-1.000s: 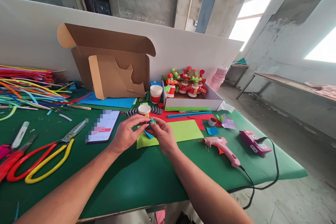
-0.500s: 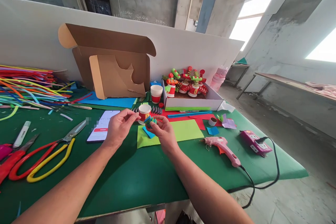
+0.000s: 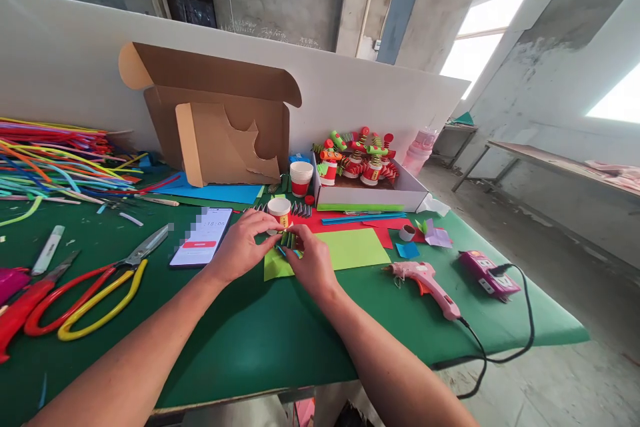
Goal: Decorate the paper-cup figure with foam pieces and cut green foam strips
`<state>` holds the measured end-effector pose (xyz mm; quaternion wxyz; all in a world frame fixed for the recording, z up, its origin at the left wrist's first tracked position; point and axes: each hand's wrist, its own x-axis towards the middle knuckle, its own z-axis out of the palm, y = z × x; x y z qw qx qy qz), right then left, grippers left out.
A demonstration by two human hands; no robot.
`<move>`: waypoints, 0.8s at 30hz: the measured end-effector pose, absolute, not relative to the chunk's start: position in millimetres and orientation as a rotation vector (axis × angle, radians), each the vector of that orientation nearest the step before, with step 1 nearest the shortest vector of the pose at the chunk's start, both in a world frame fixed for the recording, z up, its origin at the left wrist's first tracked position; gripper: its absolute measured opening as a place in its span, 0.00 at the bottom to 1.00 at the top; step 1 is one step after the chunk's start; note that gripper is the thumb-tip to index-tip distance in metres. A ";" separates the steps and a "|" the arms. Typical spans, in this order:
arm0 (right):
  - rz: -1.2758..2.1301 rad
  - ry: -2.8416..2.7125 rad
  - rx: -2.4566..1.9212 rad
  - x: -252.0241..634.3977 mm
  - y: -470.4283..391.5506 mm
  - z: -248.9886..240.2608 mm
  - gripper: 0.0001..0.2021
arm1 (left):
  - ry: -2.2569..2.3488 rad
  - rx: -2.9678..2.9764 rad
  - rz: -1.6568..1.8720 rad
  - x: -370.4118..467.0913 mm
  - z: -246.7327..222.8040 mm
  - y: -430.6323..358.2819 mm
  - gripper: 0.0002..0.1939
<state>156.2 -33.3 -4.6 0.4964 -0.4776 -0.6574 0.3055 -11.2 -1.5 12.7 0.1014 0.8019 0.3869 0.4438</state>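
A small folded strip of green and blue paper [image 3: 289, 239] is between my hands, above the lime-green sheet [image 3: 357, 250]. My left hand [image 3: 246, 240] pinches its upper left part with thumb and forefinger. On the other side, my right hand [image 3: 313, 260] grips it with closed fingers. Just behind the fingertips stands a red and white paper cup [image 3: 279, 208], with dark folded strips on both sides of it. The fingers hide part of the folded paper and the cup's lower part.
Scissors [image 3: 133, 270] and a phone [image 3: 203, 238] lie left. A pink glue gun [image 3: 425, 280] with a cord rests right, near a purple power box [image 3: 487, 273]. Behind are stacked cups [image 3: 301, 179], a box of figures [image 3: 367, 199] and cardboard [image 3: 225, 147].
My left hand has moved right and now pinches the folded paper, which is turned and partly opened between both hands. The view has shifted slightly.
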 end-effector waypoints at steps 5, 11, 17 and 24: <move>0.711 -1.604 -1.206 156.7 -32.1 -5.8 0.12 | 1.205 2.350 1.326 -10.4 9.4 -0.7 0.13; 0.666 -1.623 -1.218 156.0 -33.7 -4.7 0.12 | 1.192 2.320 1.306 -8.9 9.1 -0.2 0.13; 0.951 -1.323 -1.117 155.6 -26.2 -6.0 0.12 | 1.140 2.089 1.306 -10.0 19.8 -4.5 0.13; 1.536 -0.747 -0.911 160.3 -19.1 -4.0 0.24 | 1.181 2.070 1.282 -7.0 20.2 -11.0 0.11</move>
